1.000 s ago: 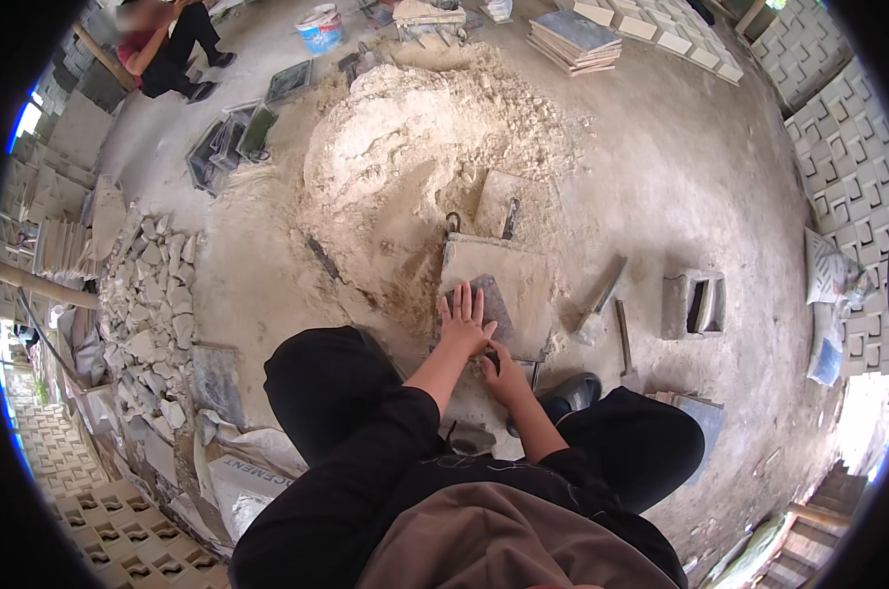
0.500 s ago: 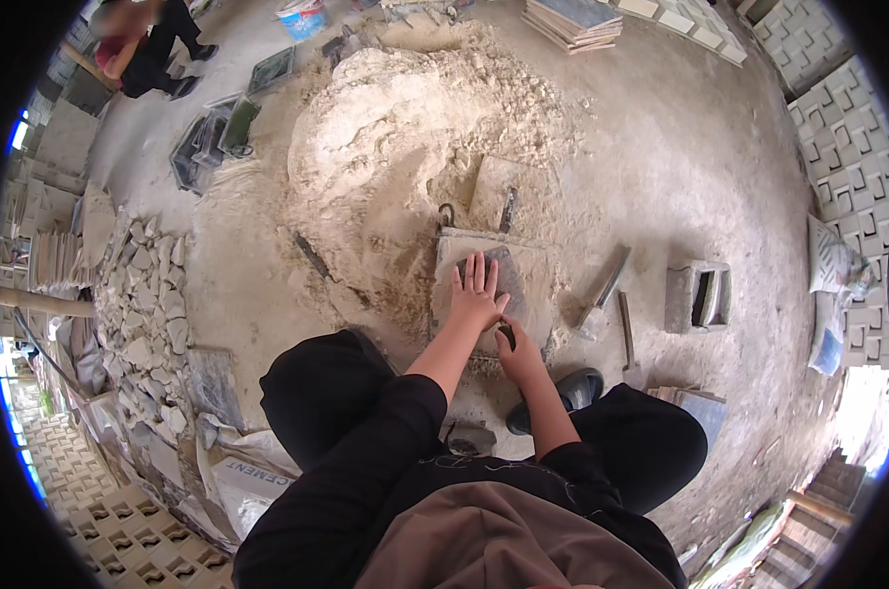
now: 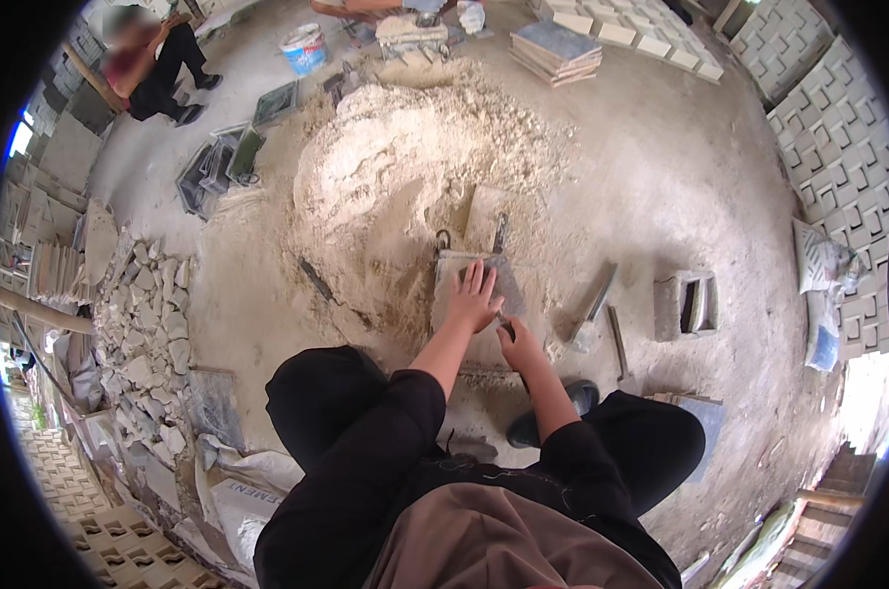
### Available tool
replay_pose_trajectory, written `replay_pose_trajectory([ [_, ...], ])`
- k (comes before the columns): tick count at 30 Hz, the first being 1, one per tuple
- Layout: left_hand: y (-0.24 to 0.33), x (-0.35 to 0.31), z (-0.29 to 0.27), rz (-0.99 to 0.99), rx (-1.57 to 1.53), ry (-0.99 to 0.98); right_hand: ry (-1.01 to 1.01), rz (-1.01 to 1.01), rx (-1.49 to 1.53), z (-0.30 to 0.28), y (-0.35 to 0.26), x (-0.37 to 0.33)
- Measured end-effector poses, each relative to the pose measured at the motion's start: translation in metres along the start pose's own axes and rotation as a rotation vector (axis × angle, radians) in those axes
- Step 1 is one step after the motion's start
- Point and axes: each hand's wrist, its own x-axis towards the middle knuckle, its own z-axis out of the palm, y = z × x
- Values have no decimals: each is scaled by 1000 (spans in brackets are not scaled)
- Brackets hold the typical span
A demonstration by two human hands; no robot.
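In front of me on the floor lies a square, powder-covered mould with a small metal loop at its far left corner. Flat on its top rests the dark blade of a trowel. My left hand presses on that blade with fingers stretched out. My right hand is closed around the trowel's handle, at the mould's near right side. Part of the blade is hidden under the left hand.
A big heap of pale powder spreads beyond the mould. To the right lie a flat-bladed tool, a thin-handled tool and a hollow block. Broken rubble lines the left. A person sits far left.
Both hands have slid the trowel a little farther from me, toward the mould's far edge. My view has tilted up slightly, showing more of the far side, including another person's arms.
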Motion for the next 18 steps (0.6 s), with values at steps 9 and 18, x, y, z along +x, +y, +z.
replay_pose_trajectory([
  [9,12,-79,7,-104,62,-149,79,-40,74,72,23,-87],
  [18,38,-83,17,29,-94,-126,236,99,-52,27,27,-51],
])
